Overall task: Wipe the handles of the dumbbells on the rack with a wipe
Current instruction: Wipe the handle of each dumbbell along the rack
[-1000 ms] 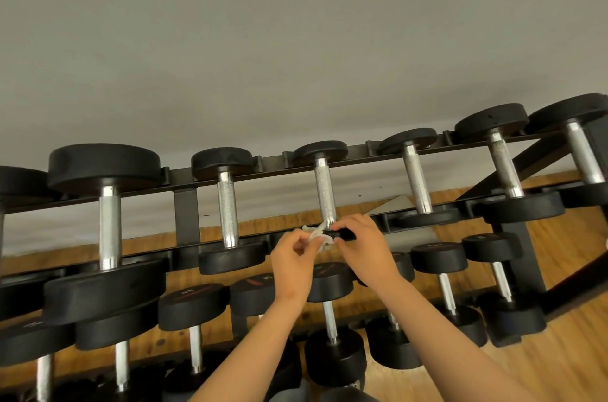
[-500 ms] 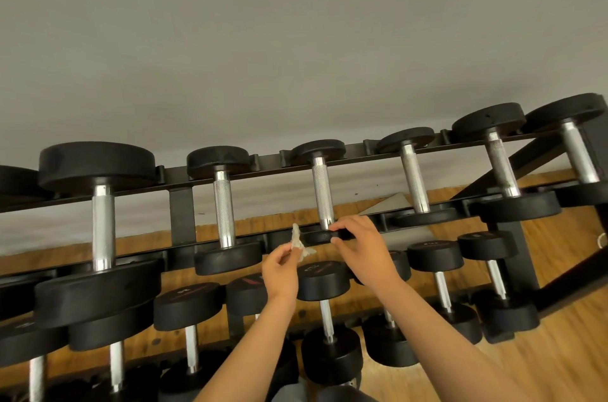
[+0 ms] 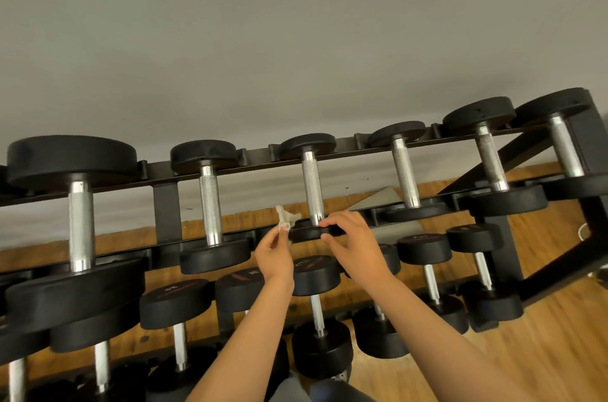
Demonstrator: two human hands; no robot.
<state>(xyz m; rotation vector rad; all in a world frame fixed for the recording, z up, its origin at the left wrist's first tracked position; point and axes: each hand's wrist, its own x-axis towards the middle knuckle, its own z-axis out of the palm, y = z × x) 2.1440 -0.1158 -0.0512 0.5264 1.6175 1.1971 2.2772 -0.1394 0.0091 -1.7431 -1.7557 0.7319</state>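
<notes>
Against a grey wall, the rack stands on wooden floor.

Stock: dumbbell heads, matt black, rubber-like, faintly grained; handles, bright metal, knurled mid-grip, smooth polished collars (one at the right looks dull and tarnished); rack, black painted metal, low sheen; wipe, thin, pale, crumpled cloth or paper; floor, varnished wood.

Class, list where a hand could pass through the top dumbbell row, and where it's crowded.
Free: between middle handle and fourth handle; between fourth and fifth handle. Crowded: lower-row heads side by side; left hand with wipe beside middle handle.
</notes>
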